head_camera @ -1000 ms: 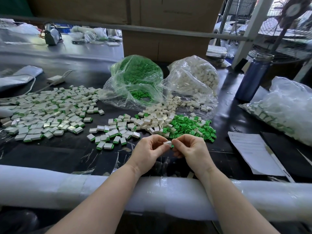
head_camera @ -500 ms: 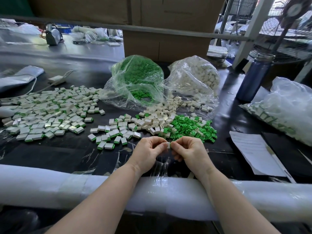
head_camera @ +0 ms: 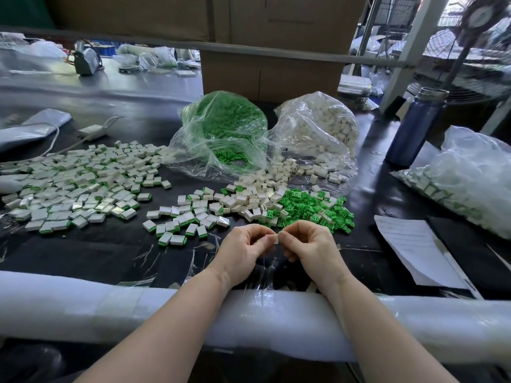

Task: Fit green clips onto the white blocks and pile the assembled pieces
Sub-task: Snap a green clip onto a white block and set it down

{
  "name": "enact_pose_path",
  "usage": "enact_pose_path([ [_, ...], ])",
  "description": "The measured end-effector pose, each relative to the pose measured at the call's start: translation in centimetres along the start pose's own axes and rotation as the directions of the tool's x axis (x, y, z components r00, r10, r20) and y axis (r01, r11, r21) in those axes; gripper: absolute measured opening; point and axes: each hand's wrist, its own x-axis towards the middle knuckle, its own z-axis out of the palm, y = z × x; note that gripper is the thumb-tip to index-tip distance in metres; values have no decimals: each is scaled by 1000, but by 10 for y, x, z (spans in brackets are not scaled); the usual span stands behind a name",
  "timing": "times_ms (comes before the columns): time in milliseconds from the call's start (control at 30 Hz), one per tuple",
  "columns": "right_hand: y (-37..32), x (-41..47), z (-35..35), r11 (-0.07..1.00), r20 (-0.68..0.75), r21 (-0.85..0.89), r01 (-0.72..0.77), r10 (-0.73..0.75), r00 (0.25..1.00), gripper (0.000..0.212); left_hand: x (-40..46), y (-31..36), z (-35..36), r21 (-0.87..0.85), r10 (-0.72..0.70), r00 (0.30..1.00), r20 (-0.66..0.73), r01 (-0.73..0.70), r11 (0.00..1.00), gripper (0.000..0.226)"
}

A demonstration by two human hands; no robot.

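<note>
Black and glossy, the bench (head_camera: 105, 252) is strewn with assembled pieces (head_camera: 74, 189) at the left, loose white blocks (head_camera: 257, 199) and green clips (head_camera: 312, 208) at the centre. Near the front edge, one small white block (head_camera: 275, 239) is pinched between the fingertips of the left hand (head_camera: 244, 248) and the right hand (head_camera: 309, 248), both curled. Behind, a bag of green clips (head_camera: 224, 134) and a bag of white blocks (head_camera: 318, 128) are seen.

At your two o'clock a blue bottle (head_camera: 414, 125) stands upright, with a fan (head_camera: 475, 37) behind it. A sheet of paper (head_camera: 412, 250) lies at three o'clock. Straight ahead at twelve stands a cardboard box (head_camera: 271, 70); a white cable (head_camera: 55, 139) trails at ten.
</note>
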Motion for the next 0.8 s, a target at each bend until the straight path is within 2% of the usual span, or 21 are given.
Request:
enact_pose_path([
  [133,1,1,-2,1000,-29,29,2,-1,1000,10,-1,1,1,-42,3,1000,29,-2,999,10],
  [267,1,2,-2,997,-54,71,-7,11,998,10,-1,-1,0,25,20,999,27,-21,999,19],
  [400,1,1,-5,993,-27,115,-25,28,999,10,0,-2,-1,58,42,998,-40,-39,998,7],
  [800,1,0,0,1000,-4,5,-14,14,1000,14,1,-4,-1,26,24,999,-30,-24,999,10],
])
